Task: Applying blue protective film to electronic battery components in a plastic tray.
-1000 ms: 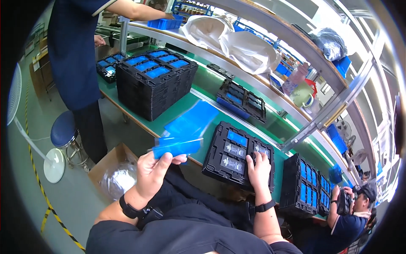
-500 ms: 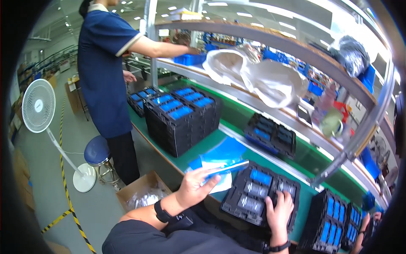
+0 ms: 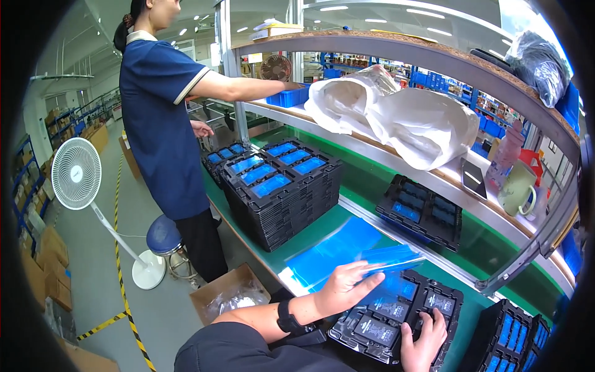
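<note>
left hand (image 3: 342,289) holding 1 blue sleeve (image 3: 390,256), right hand (image 3: 424,340) on 1 black tray (image 3: 396,313)

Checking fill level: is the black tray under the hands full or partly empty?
Cannot tell fully: the black tray shows parts in visible pockets, but left hand and right hand cover others.

My right hand (image 3: 423,342) is cut off at the lower edge, and my left hand (image 3: 343,289) hides part of the black tray (image 3: 396,313).
</note>
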Demonstrator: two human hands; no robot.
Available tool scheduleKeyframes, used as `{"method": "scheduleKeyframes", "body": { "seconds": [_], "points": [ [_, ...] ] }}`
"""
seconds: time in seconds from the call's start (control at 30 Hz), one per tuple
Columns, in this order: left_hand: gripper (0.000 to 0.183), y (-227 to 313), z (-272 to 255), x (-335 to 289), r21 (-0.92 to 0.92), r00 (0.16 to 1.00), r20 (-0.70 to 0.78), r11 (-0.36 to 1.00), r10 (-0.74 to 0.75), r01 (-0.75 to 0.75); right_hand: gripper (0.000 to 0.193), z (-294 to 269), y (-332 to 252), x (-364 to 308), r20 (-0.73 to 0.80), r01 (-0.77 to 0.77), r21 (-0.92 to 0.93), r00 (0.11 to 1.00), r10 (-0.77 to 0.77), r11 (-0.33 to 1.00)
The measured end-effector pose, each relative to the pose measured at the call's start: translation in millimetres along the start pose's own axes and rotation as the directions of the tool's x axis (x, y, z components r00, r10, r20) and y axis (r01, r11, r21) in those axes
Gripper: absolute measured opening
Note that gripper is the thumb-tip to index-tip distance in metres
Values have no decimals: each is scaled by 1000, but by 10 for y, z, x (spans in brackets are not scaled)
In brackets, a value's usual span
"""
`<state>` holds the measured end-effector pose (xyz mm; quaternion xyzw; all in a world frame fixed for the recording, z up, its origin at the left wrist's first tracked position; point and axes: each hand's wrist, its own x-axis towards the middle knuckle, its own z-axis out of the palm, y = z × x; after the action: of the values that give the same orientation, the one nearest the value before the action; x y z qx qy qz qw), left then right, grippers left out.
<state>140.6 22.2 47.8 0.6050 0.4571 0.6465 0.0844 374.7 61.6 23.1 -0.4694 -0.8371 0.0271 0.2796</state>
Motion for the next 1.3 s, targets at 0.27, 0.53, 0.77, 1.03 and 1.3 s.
{"method": "scheduleKeyframes", "body": {
  "seconds": [0.27,0.53,0.77,1.03,1.3],
  "points": [
    [29,-99,66,198,-56,984,156,995,86,-78,44,-74,-86,81,134,60,-23,989,-57,998],
    [29,-23,-289,154,5,947,221,971,232,-239,45,-615,-164,535,343,49,355,922,-179,934],
    [22,129,-194,583,-22,940,136,949,313,-313,46,-282,-287,1040,-203,250,620,967,-155,744],
    [24,-468,129,720,-388,981,184,913,-57,126,38,-43,85,1068,-203,154,852,978,44,499],
    [18,-610,273,524,-316,912,411,939,10,132,50,-18,-16,1030,-97,167,674,986,-139,719]
  ]
}}
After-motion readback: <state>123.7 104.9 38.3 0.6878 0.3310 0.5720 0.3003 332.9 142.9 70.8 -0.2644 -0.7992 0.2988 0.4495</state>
